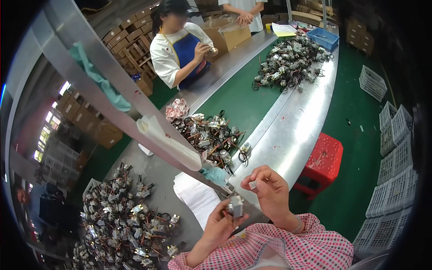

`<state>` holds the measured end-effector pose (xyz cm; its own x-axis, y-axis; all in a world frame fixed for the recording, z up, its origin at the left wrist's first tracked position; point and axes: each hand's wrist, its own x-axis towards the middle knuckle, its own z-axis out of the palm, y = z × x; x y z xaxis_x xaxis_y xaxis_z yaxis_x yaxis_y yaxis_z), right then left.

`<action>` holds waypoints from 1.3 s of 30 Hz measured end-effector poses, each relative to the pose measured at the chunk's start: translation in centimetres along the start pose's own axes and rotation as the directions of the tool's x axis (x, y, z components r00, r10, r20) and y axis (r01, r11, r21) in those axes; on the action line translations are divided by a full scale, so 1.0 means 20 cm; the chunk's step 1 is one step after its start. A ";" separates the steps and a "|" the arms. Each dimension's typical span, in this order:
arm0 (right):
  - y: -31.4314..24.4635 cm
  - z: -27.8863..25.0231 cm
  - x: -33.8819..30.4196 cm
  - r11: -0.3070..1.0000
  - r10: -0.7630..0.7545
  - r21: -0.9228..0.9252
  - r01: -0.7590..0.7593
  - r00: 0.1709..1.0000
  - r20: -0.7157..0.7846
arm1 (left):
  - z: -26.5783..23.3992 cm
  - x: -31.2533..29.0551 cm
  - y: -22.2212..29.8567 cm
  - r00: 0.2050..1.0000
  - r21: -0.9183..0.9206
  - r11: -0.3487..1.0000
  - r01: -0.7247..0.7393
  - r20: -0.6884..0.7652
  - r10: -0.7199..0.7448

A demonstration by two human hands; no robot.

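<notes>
Left hand (218,229) low over steel bench (306,110), fingers and thumb closed round metal part (236,206); right hand (272,193) just beyond, raised, fingers curled, thumb and forefinger pinching white piece (253,184); part and piece near, apart; near heap (121,220) at bench left, white cloth (195,195) beside; middle heap (209,135) farther up; red stool (321,155) at right, on green floor (351,103); far heap (292,60) partly on green belt (234,105), blue tray (330,45) beside; co-worker (184,49) across belt; cartons (130,31) behind.
</notes>
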<state>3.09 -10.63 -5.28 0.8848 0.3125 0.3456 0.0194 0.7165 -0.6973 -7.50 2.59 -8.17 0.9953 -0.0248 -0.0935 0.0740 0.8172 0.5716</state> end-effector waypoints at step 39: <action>-0.11 -0.34 0.25 0.957 -0.142 0.186 0.223 0.917 -0.373 | 0.13 0.19 0.21 0.671 0.891 -0.048 -0.452 0.375 0.639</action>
<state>10.68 -14.85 -6.24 0.9823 -0.0479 0.1812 0.1298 0.8713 -0.4733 -3.24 4.42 -3.96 0.7388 0.2900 0.6083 -0.3980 -0.5406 0.7412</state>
